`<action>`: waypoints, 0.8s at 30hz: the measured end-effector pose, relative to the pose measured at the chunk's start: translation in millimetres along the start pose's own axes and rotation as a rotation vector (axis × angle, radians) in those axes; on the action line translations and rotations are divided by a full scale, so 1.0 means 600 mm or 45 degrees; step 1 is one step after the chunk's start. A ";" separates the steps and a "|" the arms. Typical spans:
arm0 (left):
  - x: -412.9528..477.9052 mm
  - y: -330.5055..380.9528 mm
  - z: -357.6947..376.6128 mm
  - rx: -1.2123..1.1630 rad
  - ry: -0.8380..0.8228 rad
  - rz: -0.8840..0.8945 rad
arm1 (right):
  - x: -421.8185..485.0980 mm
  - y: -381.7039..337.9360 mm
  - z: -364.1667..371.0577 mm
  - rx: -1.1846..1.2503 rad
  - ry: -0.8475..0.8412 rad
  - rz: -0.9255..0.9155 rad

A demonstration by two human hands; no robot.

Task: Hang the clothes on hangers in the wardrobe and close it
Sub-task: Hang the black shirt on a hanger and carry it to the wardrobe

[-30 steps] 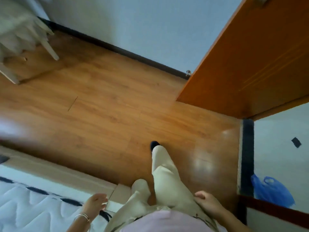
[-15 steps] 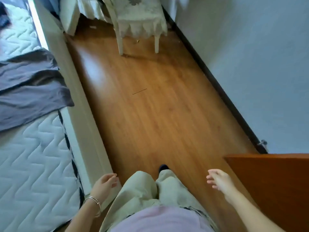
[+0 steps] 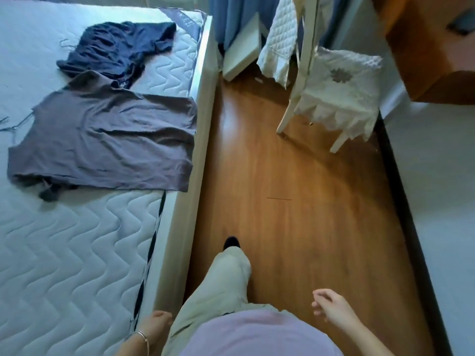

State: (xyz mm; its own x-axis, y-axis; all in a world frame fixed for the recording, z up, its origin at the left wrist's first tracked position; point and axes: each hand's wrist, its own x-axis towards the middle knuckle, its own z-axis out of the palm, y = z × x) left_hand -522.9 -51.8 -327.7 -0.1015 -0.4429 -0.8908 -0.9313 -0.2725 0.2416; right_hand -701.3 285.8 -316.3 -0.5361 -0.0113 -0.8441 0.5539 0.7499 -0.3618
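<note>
While both hands hang empty, the clothes lie on the white quilted mattress (image 3: 64, 253) at left: flat grey-brown T-shirt (image 3: 108, 142), crumpled navy garment (image 3: 118, 50) touching its far edge. Left hand (image 3: 154, 327) at the bed edge, fingers loosely curled, gripping nothing. Right hand (image 3: 331, 307) over the brown wooden floor (image 3: 295, 227), fingers loosely bent, slightly apart. White lace-covered chair (image 3: 336, 98) and orange wooden panel (image 3: 424, 47) top right.

The person is turning toward the mattress (image 3: 64, 253), bringing a grey top (image 3: 102, 140) and a navy garment (image 3: 115, 50) into view at ten o'clock. At five o'clock, the right hand (image 3: 331, 304) is lifting off the trouser leg (image 3: 226, 278).
</note>
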 end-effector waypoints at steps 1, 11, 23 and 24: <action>0.004 0.053 -0.001 -0.027 -0.017 0.047 | 0.011 -0.035 -0.008 -0.045 -0.001 0.011; 0.095 0.322 -0.024 -0.366 -0.062 0.187 | 0.151 -0.406 -0.090 -0.248 -0.045 -0.101; 0.106 0.464 0.030 -0.779 0.277 -0.444 | 0.420 -0.820 -0.209 -1.089 -0.225 -0.356; 0.107 0.492 0.040 -0.835 0.278 -0.413 | 0.443 -0.861 -0.218 -1.177 -0.212 -0.374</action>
State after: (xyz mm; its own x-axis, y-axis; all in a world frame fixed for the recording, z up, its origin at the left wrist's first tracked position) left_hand -812.7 -140.3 -322.5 0.2764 -0.3941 -0.8765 -0.4971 -0.8392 0.2206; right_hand -1213.4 -18.1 -301.8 -0.4370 -0.3200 -0.8406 -0.3417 0.9236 -0.1739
